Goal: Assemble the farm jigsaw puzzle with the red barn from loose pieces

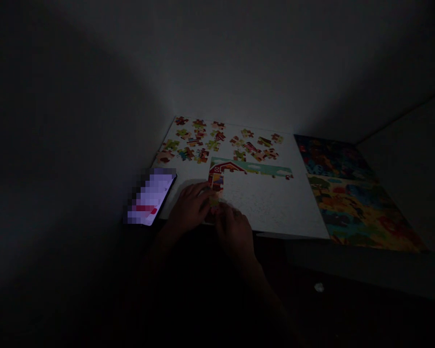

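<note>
A partly joined jigsaw puzzle [263, 168] lies on the white tabletop, with a red barn at its upper left corner, a strip of sky along the top and a column running down the left side. My left hand [192, 205] rests on that column, its fingers stretched out over the pieces. At the column's lower end my right hand [235, 229] is curled, thumb and fingers closed at a puzzle piece [214, 210] near the table's front edge. The fingers and dim light partly hide this piece.
Loose puzzle pieces [194, 141] lie in several rows at the back left, more [255, 146] at the back middle. A lit phone [150, 200] is at the left edge. Two colourful pictures [358, 208] lie on the right. A small white object [319, 287] is below. Walls stand behind.
</note>
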### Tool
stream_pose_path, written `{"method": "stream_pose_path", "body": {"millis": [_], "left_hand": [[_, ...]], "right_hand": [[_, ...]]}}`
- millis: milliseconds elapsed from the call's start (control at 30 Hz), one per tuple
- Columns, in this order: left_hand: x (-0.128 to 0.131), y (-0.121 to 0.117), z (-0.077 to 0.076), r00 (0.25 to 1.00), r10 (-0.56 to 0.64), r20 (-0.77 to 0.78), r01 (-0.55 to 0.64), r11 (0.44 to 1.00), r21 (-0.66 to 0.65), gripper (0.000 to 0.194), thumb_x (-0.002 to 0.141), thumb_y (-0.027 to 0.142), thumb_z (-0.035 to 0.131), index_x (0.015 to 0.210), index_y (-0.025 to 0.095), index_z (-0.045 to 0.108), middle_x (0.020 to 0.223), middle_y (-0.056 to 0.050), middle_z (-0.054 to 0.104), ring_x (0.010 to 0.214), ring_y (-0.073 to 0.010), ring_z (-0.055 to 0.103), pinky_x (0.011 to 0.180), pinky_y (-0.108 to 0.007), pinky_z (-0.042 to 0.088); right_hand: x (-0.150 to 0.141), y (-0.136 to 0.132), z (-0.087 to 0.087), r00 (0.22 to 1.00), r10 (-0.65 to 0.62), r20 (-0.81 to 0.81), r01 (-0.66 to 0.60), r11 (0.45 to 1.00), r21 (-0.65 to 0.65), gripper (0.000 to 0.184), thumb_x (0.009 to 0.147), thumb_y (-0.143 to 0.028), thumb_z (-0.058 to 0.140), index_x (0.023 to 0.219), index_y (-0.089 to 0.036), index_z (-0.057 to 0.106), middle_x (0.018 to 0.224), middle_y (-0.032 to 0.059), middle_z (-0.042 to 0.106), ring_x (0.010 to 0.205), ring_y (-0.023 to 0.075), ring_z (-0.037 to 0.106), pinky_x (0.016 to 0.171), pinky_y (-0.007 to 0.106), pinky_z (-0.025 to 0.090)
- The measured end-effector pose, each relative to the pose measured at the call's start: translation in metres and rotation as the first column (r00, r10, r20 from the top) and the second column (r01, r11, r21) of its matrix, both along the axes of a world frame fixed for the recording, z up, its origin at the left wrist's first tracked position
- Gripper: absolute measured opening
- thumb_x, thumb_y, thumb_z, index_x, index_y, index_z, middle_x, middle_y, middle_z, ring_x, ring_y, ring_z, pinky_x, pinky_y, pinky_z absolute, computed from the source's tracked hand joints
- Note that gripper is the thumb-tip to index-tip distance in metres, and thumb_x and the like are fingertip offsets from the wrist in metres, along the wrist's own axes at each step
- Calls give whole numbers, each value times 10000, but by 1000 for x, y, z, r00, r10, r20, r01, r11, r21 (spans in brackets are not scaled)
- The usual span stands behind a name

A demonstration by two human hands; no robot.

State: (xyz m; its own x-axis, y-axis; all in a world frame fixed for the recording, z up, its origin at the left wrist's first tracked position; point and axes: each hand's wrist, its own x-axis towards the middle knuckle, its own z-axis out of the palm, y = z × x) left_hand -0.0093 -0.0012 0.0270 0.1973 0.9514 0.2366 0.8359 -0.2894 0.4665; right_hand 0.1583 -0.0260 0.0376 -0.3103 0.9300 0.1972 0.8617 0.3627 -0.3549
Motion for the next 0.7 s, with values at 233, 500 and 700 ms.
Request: {"method": "stream_pose_path", "body": {"millis": [233,500,700], "left_hand": [[-1,0,0,999,-9,-34,8,999,-37,349,970,226,465,1286,237,611,1434,-60,539,1325,-251,458,1124,-468,369],[-3,0,-2,999,-38,-26,37,999,-20,389,973,209,442,1334,234,584,1455,-75,516,1337,-253,443,1122,-470,362],[-4,0,-3,999,-44,-26,44,999,-17,405,969,204,441,1346,259,577,1467,-69,511,1349,-248,442,1131,-477,350]], "right_hand": [[1,-5,-9,1000,1,-19,1,998,64,342,1017,-334,418,1207,-132,618,998,147,719,868,237,651,758,351,468],[5,-7,-12,999,38,-30,-36,997,61,377,985,-407,490,1250,-166,607,1012,152,685,885,270,629,745,387,477],[8,-6,-9,997,68,-32,-68,998,4,335,959,-375,561,1221,-183,641,1029,148,671,919,277,629,774,403,500]]}}
